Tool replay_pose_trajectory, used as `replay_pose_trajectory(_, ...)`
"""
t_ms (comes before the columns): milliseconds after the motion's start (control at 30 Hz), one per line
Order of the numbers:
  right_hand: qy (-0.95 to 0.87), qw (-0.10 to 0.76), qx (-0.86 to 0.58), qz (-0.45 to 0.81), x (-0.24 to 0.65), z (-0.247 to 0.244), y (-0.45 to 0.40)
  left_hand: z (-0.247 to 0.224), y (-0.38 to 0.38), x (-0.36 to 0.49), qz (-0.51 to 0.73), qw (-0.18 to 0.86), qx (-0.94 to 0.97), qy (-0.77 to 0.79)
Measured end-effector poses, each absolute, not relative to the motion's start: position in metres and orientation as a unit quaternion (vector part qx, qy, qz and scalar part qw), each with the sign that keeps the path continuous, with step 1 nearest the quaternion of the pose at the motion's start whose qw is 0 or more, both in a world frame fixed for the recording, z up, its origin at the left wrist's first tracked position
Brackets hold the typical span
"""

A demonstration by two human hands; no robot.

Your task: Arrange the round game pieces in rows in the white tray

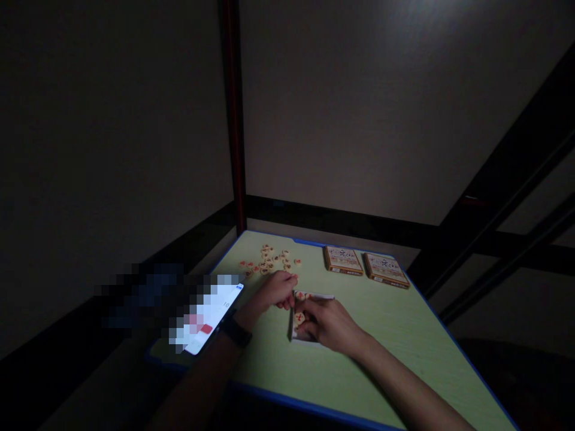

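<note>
A shallow open box lies on the green table, with a few round wooden pieces bearing red characters along its left side. My right hand reaches into the box from the right, its fingers bent beside these pieces; whether it pinches one is hidden. My left hand is at the box's upper left corner, fingers curled, with a round piece at its fingertips. Beyond it several loose round pieces are scattered, some with dark and some with red characters.
Two flat printed boxes lie at the back right of the table. A lit phone or tablet rests at the left edge, partly blurred out. Walls stand close behind and to the left.
</note>
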State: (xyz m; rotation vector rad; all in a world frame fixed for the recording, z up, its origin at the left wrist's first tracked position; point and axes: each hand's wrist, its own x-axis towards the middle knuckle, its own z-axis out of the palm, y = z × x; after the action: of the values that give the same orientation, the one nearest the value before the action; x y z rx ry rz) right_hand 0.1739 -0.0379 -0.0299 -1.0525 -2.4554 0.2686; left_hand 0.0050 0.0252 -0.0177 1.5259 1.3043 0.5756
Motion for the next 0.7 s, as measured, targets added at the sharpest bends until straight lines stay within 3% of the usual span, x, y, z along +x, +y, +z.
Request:
replay_pose_trajectory(133,-0.891,0.225,-0.383,0.095,0.174,-0.027,-0.038,-0.017,0.026,0.005,0.282,0.416,0.661,0.557)
replay_pose_trajectory(267,-0.883,0.243,-0.379,0.13,0.176,-0.021,-0.039,-0.014,0.024,0.0,0.334,0.196,0.693,0.608)
replay_pose_trajectory(433,-0.848,0.286,-0.395,0.209,0.18,-0.011,-0.039,-0.012,0.026,-0.018,0.299,-0.033,0.717,0.629)
replay_pose_trajectory(700,-0.739,0.417,-0.475,0.233,0.192,-0.012,-0.02,-0.031,0.037,-0.033,0.191,-0.134,0.673,0.702)
